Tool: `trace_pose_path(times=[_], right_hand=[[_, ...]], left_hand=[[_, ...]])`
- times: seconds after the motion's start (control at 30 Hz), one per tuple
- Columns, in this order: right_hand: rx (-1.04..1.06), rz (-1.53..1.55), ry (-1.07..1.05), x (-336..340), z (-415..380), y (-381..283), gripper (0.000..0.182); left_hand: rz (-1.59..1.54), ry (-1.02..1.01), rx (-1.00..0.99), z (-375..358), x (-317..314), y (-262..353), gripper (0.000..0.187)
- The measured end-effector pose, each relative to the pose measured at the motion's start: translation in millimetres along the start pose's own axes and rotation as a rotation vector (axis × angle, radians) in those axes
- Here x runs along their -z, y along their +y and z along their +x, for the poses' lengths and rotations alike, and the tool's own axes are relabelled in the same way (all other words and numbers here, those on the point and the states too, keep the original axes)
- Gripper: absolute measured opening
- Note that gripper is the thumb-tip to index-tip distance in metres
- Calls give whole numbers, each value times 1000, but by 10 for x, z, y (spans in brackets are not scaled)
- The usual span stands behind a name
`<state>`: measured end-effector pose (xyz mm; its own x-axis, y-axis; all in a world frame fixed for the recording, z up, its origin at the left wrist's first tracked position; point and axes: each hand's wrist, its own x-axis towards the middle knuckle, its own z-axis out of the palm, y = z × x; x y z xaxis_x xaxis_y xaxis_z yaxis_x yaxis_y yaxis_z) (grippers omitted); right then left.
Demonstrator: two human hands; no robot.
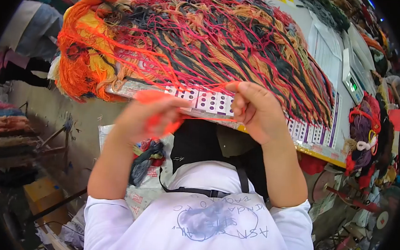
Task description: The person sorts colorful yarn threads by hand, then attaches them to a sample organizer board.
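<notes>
Bright orange thread (211, 120) stretches between my hands above the table's front edge. My left hand (145, 119), partly smeared by motion, is closed around a blurred orange bunch of it. The fingers of my right hand (258, 112) are curled, with the thread pinched at the thumb and forefinger. Behind them lies a wide spread of pink, black and tan strands (214, 43). White cards with dark holes (213, 102) line its near edge. A loose heap of orange thread (80, 58) sits at the left end, its strands running toward my hands.
A digital scale (352, 86) stands at the table's right side, near paper sheets (324, 38). Coloured hanks (367, 121) hang beyond the right edge. Stacked hanks (9, 131) and a cardboard box (44, 198) are at left. A plastic bag (153, 177) with yarn lies below my left forearm.
</notes>
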<state>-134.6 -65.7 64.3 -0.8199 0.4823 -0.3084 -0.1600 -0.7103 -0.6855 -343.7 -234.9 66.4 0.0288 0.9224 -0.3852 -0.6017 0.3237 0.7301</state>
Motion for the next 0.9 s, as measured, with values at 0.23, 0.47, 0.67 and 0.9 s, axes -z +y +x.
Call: trace_pose_path(times=[0.23, 0.47, 0.67, 0.9], right_hand=[[-36, -274, -10, -169, -69, 222, 19], [-18, -341, 9, -278, -100, 225, 18], [-15, -332, 49, -281, -105, 286, 17], [214, -276, 95, -198, -69, 330, 15]], left_hand=[[-267, 21, -232, 493, -563, -331, 43], [-159, 25, -322, 452, -573, -255, 45], [-103, 54, -368, 474, -517, -301, 44], [-291, -112, -342, 485, -397, -250, 51]])
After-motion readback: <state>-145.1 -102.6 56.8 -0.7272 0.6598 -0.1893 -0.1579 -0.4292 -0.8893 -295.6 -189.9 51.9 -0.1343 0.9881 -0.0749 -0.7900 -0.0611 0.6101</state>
